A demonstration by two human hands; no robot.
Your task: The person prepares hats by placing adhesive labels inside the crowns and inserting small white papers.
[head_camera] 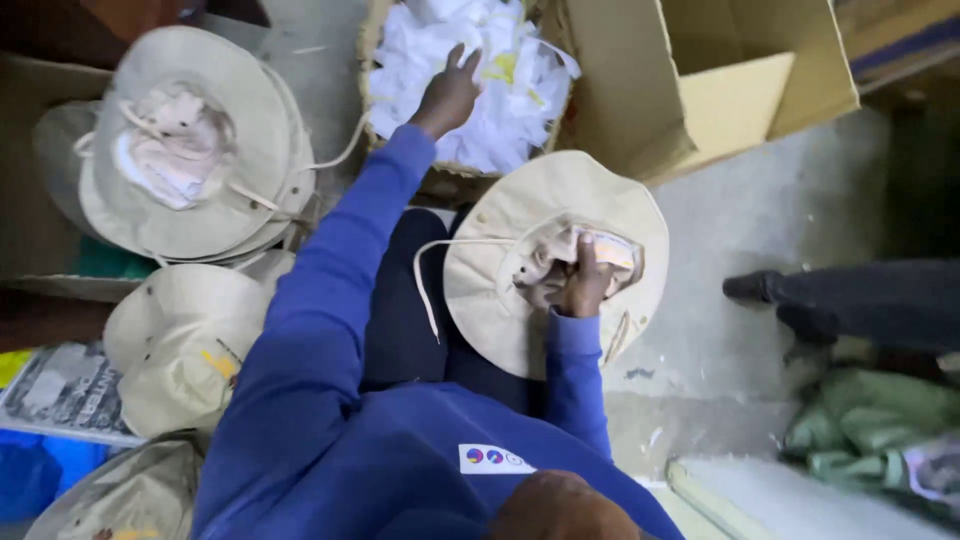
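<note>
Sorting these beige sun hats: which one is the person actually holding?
The upturned hat on the lap, gripped inside its crown by the right hand. The stacked hats and the lower-left hat lie untouched.

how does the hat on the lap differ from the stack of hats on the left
The lap hat is single; the stack is several hats nested together. The lap hat rests on the person's knees with the right hand inside its crown; the stack lies untouched in a box, while the left hand reaches into white paper. Both are beige, wide-brimmed, upside down, with cords.
</note>
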